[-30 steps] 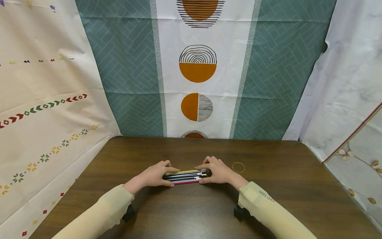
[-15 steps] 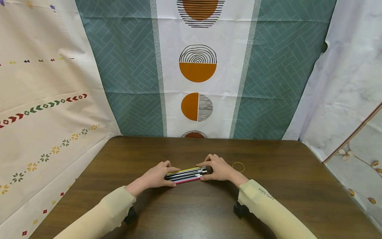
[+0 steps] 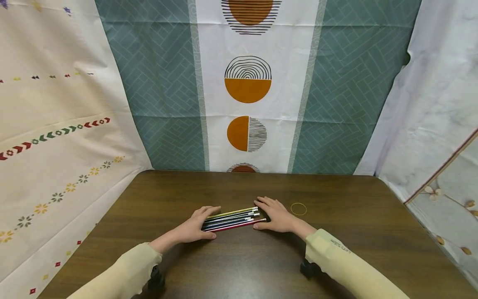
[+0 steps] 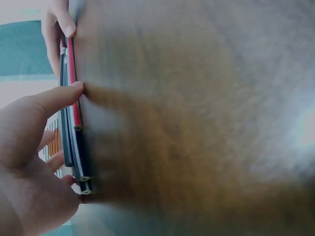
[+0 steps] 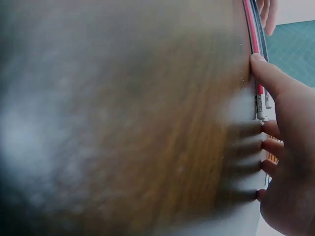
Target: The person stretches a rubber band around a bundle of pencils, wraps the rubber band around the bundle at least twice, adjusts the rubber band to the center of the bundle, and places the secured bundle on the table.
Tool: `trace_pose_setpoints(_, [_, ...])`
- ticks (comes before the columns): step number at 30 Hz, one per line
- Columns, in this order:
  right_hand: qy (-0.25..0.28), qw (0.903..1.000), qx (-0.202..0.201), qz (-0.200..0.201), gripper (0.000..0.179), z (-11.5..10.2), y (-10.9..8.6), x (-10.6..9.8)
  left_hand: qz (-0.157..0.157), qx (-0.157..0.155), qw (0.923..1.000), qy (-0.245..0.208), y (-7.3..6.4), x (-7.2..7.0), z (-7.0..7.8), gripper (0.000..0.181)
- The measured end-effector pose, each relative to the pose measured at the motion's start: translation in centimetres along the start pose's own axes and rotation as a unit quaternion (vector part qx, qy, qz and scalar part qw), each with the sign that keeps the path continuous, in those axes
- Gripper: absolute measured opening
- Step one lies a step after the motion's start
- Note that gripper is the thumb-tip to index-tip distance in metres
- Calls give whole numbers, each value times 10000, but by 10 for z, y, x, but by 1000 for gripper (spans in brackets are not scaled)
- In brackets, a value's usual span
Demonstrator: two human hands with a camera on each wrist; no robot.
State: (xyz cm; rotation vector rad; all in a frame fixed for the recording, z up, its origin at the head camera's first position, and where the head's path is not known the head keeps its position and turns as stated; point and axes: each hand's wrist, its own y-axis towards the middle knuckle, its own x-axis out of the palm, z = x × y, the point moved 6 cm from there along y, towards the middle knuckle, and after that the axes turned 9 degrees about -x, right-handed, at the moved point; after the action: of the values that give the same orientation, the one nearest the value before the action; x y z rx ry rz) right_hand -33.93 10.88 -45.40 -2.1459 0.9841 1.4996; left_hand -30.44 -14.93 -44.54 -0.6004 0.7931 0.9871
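Several pencils (image 3: 231, 219) lie side by side on the brown table, their white eraser ends toward the right. Dark ones make up most of the row, with a yellow pencil (image 3: 233, 211) along the far side and a red pencil (image 3: 240, 225) along the near side. My left hand (image 3: 190, 227) straddles the left ends, thumb on the near side and fingers spread on the far side. Over at the eraser ends, my right hand (image 3: 278, 216) has its fingers stretched out, fingertips at the tabletop. In the right wrist view its thumb lies against the red pencil (image 5: 255, 42).
A yellow rubber band (image 3: 298, 203) lies on the wooden table (image 3: 231, 265) just right of my right hand. Patterned cloth (image 3: 171, 145) hangs behind the table's far edge, with more cloth along both sides.
Both hands have loosened and spread around the pencils. The eraser ends, earlier bunched under my right hand, now show staggered, and the red pencil reaches farther right than the others.
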Motion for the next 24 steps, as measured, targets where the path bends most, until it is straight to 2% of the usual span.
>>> trace_pose_setpoints(7, [170,9997,73,-154,84,-6,-6,6,208,24,9992,-354,1,7,2,88])
trace_pose_setpoints(14, [67,9994,307,-159,92,0,-4,20,505,-249,9957,-734,5,9,3,93])
trace_pose_setpoints(24, [142,9987,464,-176,97,-4,-6,14,686,-418,9920,-976,6,9,-1,99])
